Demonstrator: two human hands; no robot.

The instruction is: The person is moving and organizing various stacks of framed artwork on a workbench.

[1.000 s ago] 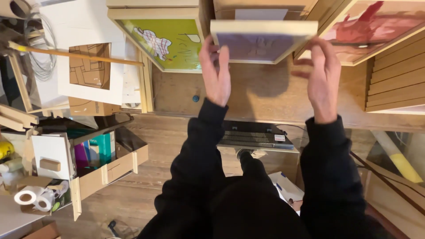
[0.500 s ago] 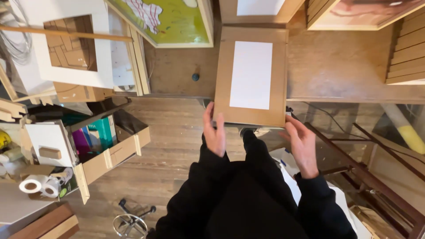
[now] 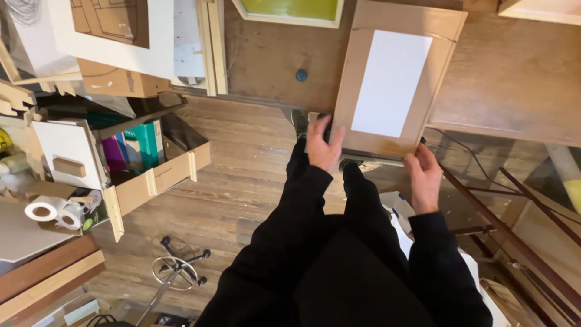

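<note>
I hold a flat wooden-framed panel (image 3: 357, 91) with a white rectangle in its middle, seen face-on below me and tilted a little to the right. My left hand (image 3: 324, 145) grips its near left corner. My right hand (image 3: 423, 175) grips the near right corner. Both arms are in black sleeves. The panel's near edge hangs above the wooden floor (image 3: 242, 175), close to a wooden wall (image 3: 508, 72).
An open cardboard box (image 3: 151, 175) with coloured books stands at left. Rolls of tape (image 3: 57, 213) lie on a grey surface. A metal stool base (image 3: 175, 269) is on the floor. Framed boards (image 3: 109, 30) lean at the wall; brown metal bars (image 3: 514, 230) run at right.
The panel came down from overhead, where I held it edge-on, to face-on in front of me, then shifted right and tilted. My hands moved from its sides to its near corners.
</note>
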